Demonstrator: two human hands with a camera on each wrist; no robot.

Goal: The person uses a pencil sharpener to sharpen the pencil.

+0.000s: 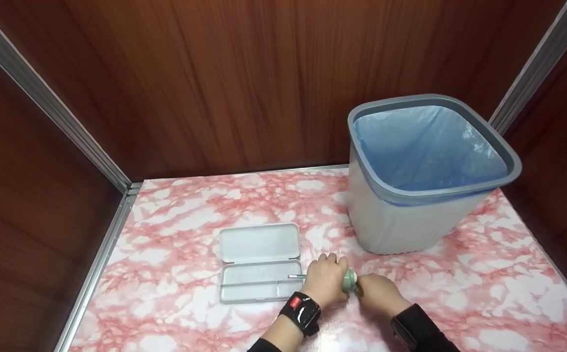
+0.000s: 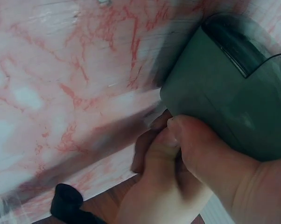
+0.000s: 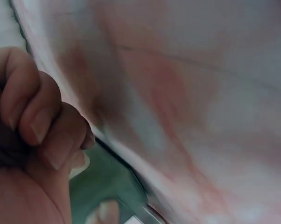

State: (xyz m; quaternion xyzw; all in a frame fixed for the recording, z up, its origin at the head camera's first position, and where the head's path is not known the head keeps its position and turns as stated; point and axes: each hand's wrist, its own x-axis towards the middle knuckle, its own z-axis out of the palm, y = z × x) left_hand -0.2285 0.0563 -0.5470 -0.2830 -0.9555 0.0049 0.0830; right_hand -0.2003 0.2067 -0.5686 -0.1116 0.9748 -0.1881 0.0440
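Note:
My left hand [image 1: 326, 281] grips a green hand-crank pencil sharpener [image 1: 348, 281], its thumb and fingers wrapped over the body. In the left wrist view the sharpener [image 2: 215, 93] shows a smooth green side and a dark see-through window. A thin pencil [image 1: 296, 276] sticks out on the left of that hand, overlapping the pencil box in the head view. At the sharpener's cream-coloured right end, my right hand [image 1: 381, 294] has its fingers curled and pinches the crank handle, which is mostly hidden by them. Left fingertips [image 3: 108, 212] press the green body in the right wrist view.
An open pale grey pencil box [image 1: 249, 292] with divided compartments lies left of my hands, lid [image 1: 260, 243] folded back. Behind on the right stands a bin [image 1: 400, 230] with a blue liner. Wooden panels [image 1: 224, 88] enclose the red-and-white marbled table [image 1: 175, 274].

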